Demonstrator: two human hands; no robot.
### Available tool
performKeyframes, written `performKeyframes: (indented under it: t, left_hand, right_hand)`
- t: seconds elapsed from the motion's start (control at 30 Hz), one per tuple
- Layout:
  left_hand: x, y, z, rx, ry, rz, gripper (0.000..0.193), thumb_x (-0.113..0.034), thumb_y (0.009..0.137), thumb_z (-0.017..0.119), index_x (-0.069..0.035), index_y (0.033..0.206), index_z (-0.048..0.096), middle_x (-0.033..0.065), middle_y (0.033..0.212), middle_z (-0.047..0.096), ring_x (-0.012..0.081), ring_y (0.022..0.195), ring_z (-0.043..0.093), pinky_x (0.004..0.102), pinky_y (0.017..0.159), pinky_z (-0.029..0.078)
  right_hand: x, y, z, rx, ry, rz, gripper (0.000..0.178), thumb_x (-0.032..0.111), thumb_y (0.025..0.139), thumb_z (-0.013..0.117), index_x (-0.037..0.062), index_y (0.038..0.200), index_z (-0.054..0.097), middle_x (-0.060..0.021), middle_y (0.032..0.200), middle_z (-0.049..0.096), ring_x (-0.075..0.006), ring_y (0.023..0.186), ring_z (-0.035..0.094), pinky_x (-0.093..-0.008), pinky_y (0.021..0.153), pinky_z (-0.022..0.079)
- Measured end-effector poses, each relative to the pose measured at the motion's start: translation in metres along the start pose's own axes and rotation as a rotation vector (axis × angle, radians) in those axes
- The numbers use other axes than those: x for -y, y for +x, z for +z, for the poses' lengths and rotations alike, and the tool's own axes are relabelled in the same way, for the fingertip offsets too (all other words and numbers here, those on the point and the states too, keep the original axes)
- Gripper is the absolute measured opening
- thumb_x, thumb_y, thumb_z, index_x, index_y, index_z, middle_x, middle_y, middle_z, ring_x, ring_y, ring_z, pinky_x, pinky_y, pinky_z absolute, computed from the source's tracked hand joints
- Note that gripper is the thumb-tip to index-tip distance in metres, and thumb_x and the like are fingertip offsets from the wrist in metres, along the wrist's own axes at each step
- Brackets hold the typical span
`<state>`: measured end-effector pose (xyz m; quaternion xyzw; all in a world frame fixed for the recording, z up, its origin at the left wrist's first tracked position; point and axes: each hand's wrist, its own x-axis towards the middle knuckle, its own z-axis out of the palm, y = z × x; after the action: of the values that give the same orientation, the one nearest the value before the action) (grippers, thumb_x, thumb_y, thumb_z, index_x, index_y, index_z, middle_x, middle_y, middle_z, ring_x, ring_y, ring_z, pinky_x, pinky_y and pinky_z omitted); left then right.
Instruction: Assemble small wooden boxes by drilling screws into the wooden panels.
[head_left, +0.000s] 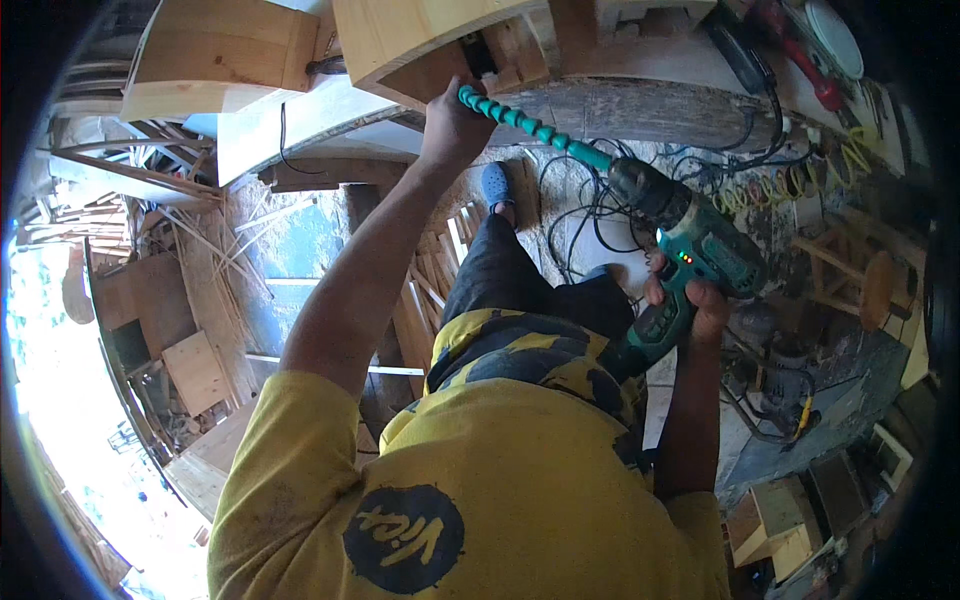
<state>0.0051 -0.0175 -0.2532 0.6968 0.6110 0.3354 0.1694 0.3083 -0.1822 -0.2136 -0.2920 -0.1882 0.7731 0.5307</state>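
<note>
A green and black cordless drill (690, 235) is in my right hand (690, 295), its fingers wrapped round the grip. From its chuck a green segmented flexible shaft (540, 130) runs up and left. My left hand (455, 125) is closed round the far end of that shaft, at the opening of a pale wooden cabinet piece (430, 40). Inside the opening shows a small dark fitting (479, 52). The tip of the shaft is hidden by my left hand and the wood.
Another wooden box (225, 50) stands at the far left of the bench. A red-handled tool (795, 55) lies at the far right. Black cables (590, 215) and a coiled yellow hose (840, 170) tangle beneath. Wood offcuts (200, 370) crowd the left; a wooden stool (870, 280) is on the right.
</note>
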Motion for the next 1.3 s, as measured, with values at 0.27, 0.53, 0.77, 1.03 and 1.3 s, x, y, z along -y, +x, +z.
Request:
performKeyframes:
  t: [0.27, 0.53, 0.77, 1.03, 1.3]
  left_hand:
    - [0.001, -0.046, -0.019, 0.140, 0.040, -0.003, 0.019, -0.006, 0.072, 0.062, -0.003, 0.090, 0.058, 0.0183, 0.083, 0.061, 0.0300, 0.077, 0.063, 0.0366, 0.065, 0.050]
    - [0.086, -0.072, -0.083, -0.093, 0.003, -0.318, 0.022, -0.011, 0.073, 0.062, 0.000, 0.091, 0.063, 0.0178, 0.083, 0.065, 0.0272, 0.078, 0.064, 0.0345, 0.069, 0.051]
    - [0.168, 0.050, -0.126, -0.272, 0.278, -0.214, 0.014, -0.011, 0.072, 0.058, -0.004, 0.079, 0.068, 0.0176, 0.082, 0.064, 0.0321, 0.075, 0.062, 0.0375, 0.069, 0.050]
    - [0.355, 0.148, -0.130, -0.150, 0.407, -0.169, 0.020, -0.018, 0.075, 0.055, -0.012, 0.090, 0.067, 0.0146, 0.078, 0.064, 0.0332, 0.070, 0.062, 0.0410, 0.064, 0.049]
    - [0.127, -0.005, -0.083, 0.022, 0.149, -0.281, 0.017, -0.016, 0.080, 0.061, 0.000, 0.080, 0.065, 0.0105, 0.066, 0.063, 0.0149, 0.064, 0.060, 0.0298, 0.061, 0.048]
  right_hand:
    - [-0.015, -0.045, -0.024, -0.083, 0.022, 0.024, 0.057, 0.028, 0.070, 0.064, -0.0015, 0.114, 0.042, -0.0142, 0.094, 0.053, -0.0199, 0.065, 0.052, -0.0307, 0.060, 0.042]
    - [-0.025, -0.099, -0.095, -0.208, 0.098, 0.016, 0.060, 0.020, 0.071, 0.063, -0.0017, 0.120, 0.036, -0.0135, 0.095, 0.052, -0.0226, 0.068, 0.055, -0.0310, 0.058, 0.046]
    - [-0.008, -0.117, -0.075, -0.327, -0.042, 0.107, 0.055, 0.019, 0.070, 0.062, 0.0000, 0.117, 0.040, -0.0122, 0.097, 0.053, -0.0195, 0.070, 0.056, -0.0285, 0.059, 0.048]
    - [-0.018, -0.110, -0.027, -0.651, 0.002, 0.131, 0.060, 0.016, 0.068, 0.062, 0.0017, 0.121, 0.038, -0.0166, 0.100, 0.054, -0.0231, 0.070, 0.058, -0.0303, 0.059, 0.050]
    - [-0.029, -0.108, -0.025, -0.604, 0.026, -0.002, 0.064, 0.018, 0.067, 0.065, 0.0006, 0.121, 0.037, -0.0167, 0.093, 0.053, -0.0229, 0.066, 0.055, -0.0324, 0.057, 0.048]
